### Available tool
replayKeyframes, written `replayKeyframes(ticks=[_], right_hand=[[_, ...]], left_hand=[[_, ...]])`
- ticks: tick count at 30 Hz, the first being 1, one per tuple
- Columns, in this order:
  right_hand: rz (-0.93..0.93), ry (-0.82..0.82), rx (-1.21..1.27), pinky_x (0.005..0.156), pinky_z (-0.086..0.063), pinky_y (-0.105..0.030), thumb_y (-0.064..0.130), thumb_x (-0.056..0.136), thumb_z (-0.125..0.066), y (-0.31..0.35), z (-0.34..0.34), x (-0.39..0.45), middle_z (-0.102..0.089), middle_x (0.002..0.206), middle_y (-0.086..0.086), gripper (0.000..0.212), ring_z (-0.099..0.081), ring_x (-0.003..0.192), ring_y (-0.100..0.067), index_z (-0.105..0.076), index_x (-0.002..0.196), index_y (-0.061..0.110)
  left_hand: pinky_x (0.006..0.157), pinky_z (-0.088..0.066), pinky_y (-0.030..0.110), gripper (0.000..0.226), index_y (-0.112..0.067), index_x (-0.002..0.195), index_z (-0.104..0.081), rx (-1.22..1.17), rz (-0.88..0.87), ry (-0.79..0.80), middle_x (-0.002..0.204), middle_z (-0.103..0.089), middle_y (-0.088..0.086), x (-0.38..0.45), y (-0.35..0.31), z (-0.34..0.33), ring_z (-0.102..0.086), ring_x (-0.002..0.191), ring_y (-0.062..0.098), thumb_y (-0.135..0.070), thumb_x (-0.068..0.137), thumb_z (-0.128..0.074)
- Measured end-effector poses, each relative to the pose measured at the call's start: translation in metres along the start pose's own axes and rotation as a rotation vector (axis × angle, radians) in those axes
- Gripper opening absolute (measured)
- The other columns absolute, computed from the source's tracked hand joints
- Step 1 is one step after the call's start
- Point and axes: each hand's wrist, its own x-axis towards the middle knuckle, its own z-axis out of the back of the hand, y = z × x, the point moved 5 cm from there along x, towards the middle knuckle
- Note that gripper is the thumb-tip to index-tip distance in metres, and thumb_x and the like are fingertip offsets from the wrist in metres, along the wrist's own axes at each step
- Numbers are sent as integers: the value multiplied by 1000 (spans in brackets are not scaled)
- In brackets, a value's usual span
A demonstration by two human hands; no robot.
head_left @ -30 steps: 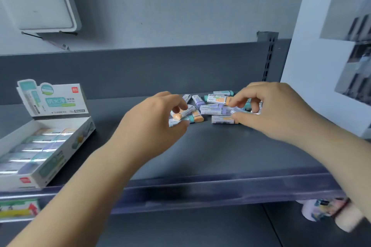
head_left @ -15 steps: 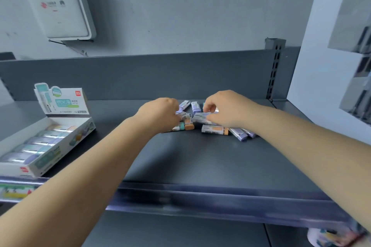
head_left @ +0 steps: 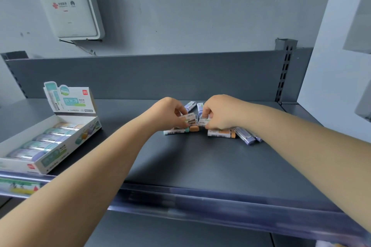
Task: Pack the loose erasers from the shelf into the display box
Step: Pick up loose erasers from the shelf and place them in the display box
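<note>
Left hand (head_left: 168,114): curled over the left side of the pile, fingers pinching a white-sleeved eraser (head_left: 188,118) lifted off the shelf.
Right hand (head_left: 219,113): curled over the right side, fingertips pinching another sleeved eraser (head_left: 205,121).
Loose erasers (head_left: 221,133): heaped mid-shelf toward the far side; a teal-tipped one (head_left: 175,132) and an orange-tipped one (head_left: 194,128) lying just near the left hand, purple ones (head_left: 246,136) to the right, two more (head_left: 190,105) at the far edge.
Display box (head_left: 60,153): at the left, near the shelf's front lip, lid card upright, one row of erasers already inside; well apart from the pile.
Shelf (head_left: 200,162): dark, smooth, with a low front rail.
Risk, grip: pinches shallow and crowded; likely slip of a sleeve if squeezed off-centre.
Risk, pile: knuckles close to neighbours; possible nudging of the purple ones rightward or toward the near rail.
Risk, carry: long sweep left to the box; possible drop on the way if several taken at once.
Risk, box: light carton near the edge; probable shove or tip if pressed while loading.
Risk, fit: misaligned eraser likely to jam across the row.
</note>
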Motion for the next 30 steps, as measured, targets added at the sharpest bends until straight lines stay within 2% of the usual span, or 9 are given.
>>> replayKeyframes(ticks=[2,4,6,9,13,17,24,27,30], right_hand=[[10,-16,10,68,-49,-39,12,77,-59,2,0,-1,-62,117,-24,37,-60,103,-35,-60,112,-3],[42,-27,11,57,-36,-30,12,80,-59,5,0,-3,-61,105,-24,27,-55,85,-28,-58,101,-4],[86,-70,24,61,-38,-30,16,82,-59,8,4,-8,-55,90,-6,13,-49,85,-21,-52,92,11],[124,-173,159,58,-37,-21,22,83,-60,9,21,-16,-50,81,11,17,-49,79,-13,-56,99,18],[159,-272,527,49,-39,-10,15,80,-65,21,43,-32,-60,71,8,7,-51,47,1,-64,86,19],[185,-335,703,67,-46,-29,18,79,-67,43,47,-48,-69,83,-5,7,-55,62,-12,-62,84,21],[218,-246,836,77,-56,-44,15,80,-65,107,19,-48,-68,75,0,6,-60,56,-10,-65,82,21],[215,-265,882,64,-51,-33,16,79,-64,140,14,-40,-71,79,2,5,-64,57,-8,-65,79,20],[205,-287,931,66,-47,-26,15,79,-64,173,8,-28,-71,82,-1,3,-66,60,-8,-64,79,18]], left_hand=[[56,-36,20,27,-15,101,-67,-33,-15,-24,93,-65,6,-3,1,3,-52,73,17,-18,74,-72],[58,-37,20,24,-17,98,-68,-71,-29,-49,95,-67,7,-9,1,8,-53,72,16,-18,75,-72],[58,-38,17,21,-19,96,-68,-124,-44,-80,91,-65,1,-17,1,17,-53,70,13,-20,75,-73],[49,-36,7,18,-25,92,-67,-192,-79,-156,80,-60,-8,-36,4,34,-50,62,7,-22,76,-73],[51,-34,5,20,-36,79,-63,-219,-161,-271,64,-61,-16,-68,13,62,-49,58,5,-19,76,-73],[51,-35,2,22,-38,75,-64,-268,-162,-378,58,-62,-28,-99,41,89,-51,53,-5,-18,73,-73],[57,-37,1,25,-40,77,-62,-243,-93,-428,61,-62,-31,-134,107,120,-54,61,-1,-16,75,-72],[54,-38,0,20,-38,82,-65,-240,-60,-433,68,-66,-16,-144,136,134,-57,61,-3,-22,74,-73],[58,-42,7,19,-40,86,-64,-221,-55,-422,78,-66,-15,-150,165,144,-61,71,3,-28,73,-72]])
